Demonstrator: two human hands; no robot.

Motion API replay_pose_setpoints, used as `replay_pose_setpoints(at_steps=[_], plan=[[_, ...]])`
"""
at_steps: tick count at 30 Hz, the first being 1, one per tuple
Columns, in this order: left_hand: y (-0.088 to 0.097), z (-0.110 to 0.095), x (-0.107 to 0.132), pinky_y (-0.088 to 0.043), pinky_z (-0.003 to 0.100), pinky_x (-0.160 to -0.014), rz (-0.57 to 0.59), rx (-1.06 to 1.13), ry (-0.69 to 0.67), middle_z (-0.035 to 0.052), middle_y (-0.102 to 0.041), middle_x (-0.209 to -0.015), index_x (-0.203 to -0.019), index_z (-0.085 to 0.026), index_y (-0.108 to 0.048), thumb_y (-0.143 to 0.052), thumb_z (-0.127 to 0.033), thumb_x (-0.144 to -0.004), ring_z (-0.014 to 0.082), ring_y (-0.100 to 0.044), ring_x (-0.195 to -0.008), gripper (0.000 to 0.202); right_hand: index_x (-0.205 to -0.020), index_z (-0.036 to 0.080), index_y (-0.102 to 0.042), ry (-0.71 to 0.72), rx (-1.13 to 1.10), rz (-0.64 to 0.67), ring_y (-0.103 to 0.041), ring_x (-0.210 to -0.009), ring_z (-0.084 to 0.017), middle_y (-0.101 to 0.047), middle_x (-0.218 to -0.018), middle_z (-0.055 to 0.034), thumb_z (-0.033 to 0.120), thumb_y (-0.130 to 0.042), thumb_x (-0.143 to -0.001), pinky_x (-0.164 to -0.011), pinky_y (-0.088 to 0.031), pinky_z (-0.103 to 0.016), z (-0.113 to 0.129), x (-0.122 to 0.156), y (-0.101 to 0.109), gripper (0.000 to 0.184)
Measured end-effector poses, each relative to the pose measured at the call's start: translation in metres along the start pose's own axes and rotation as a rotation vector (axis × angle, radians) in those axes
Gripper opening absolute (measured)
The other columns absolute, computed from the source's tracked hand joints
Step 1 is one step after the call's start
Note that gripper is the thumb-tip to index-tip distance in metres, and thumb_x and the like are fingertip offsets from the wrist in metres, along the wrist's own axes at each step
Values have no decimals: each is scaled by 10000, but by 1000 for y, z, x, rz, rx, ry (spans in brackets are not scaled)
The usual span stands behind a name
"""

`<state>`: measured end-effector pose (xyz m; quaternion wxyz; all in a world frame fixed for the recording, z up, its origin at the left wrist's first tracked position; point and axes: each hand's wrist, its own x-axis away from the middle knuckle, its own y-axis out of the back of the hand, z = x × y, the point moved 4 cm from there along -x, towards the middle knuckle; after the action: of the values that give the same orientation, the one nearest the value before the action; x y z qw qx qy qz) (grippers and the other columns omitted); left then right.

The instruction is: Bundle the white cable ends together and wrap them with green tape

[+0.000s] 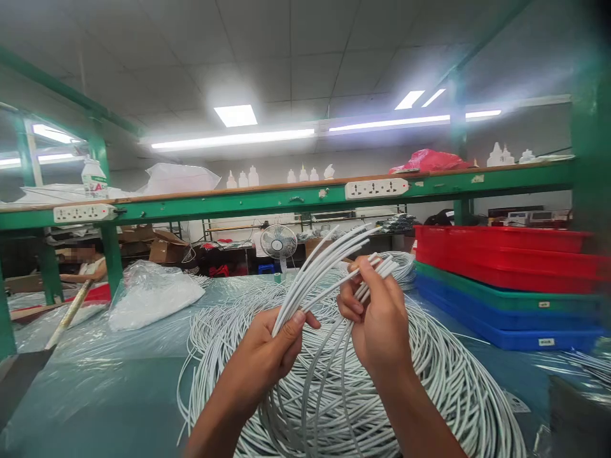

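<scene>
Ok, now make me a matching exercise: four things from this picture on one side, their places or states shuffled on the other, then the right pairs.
Things
1. Right hand
2. Loose coils
3. Red trays
4. Fan

Places or states
A. Stacked above a green tray and blue trays
B. In the background, beyond the heap
C. Closed on white cables near their tips
D. Heaped on the table

Right pairs: 1-C, 2-D, 3-A, 4-B
</scene>
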<state>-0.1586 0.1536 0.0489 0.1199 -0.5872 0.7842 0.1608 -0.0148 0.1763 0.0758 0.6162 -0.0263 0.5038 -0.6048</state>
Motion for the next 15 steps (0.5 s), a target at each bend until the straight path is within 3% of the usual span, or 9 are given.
replay_pose_setpoints(at_steps=[3, 6, 9, 10, 12, 13, 15], plan=[[1, -1, -1, -176, 195, -401, -48, -18, -4, -66, -364, -555, -941, -138, -588, -530, -521, -897, 42, -262, -403, 390, -743, 182, -505, -18, -53, -14, -289, -456, -32, -431, -686, 39, 332, -625, -850, -393, -183, -176, -1, -2, 2, 220], [5, -3, -3, -339, 202, -488, -136, -64, -57, -19, -491, -613, -897, -131, -618, -541, -488, -897, 71, -421, -482, 366, -686, 168, -474, -39, -132, 94, -286, -468, -40, -400, -696, 34, 285, -585, -854, -378, -195, -171, 0, -5, 0, 233], [15, -4, -5, -466, 251, -736, -282, -58, -136, 72, -639, -858, -875, -125, -664, -586, -448, -878, 148, -584, -768, 333, -660, 162, -485, -10, -170, 142, -469, -586, -80, -438, -708, 11, 251, -531, -885, -491, -409, -187, 2, -7, 1, 247], [18, -4, -5, -471, 251, -744, -318, -33, -155, 78, -640, -899, -879, -124, -667, -598, -444, -871, 154, -587, -800, 327, -664, 161, -499, -8, -173, 144, -542, -678, -109, -486, -738, -7, 246, -518, -893, -589, -477, -215, 3, -8, 2, 244], [21, -3, -4, -444, 218, -591, -328, 41, -155, 34, -587, -778, -907, -129, -650, -597, -458, -872, 108, -534, -641, 335, -710, 168, -534, -51, -194, 169, -596, -736, -139, -562, -805, -29, 247, -494, -908, -665, -518, -263, 3, -9, 2, 217], [21, -2, -4, -392, 202, -502, -306, 81, -140, -9, -509, -673, -920, -135, -636, -585, -473, -878, 78, -451, -528, 344, -753, 175, -554, -92, -217, 195, -577, -648, -120, -569, -792, -20, 251, -480, -918, -596, -506, -250, 2, -8, 1, 196], [19, 0, -4, -249, 177, -406, -224, 131, -96, -72, -321, -561, -918, -140, -614, -565, -493, -889, 40, -255, -420, 358, -840, 193, -577, -180, -277, 231, -385, -437, -54, -494, -676, 30, 244, -466, -929, -415, -366, -186, 2, -7, 0, 151]])
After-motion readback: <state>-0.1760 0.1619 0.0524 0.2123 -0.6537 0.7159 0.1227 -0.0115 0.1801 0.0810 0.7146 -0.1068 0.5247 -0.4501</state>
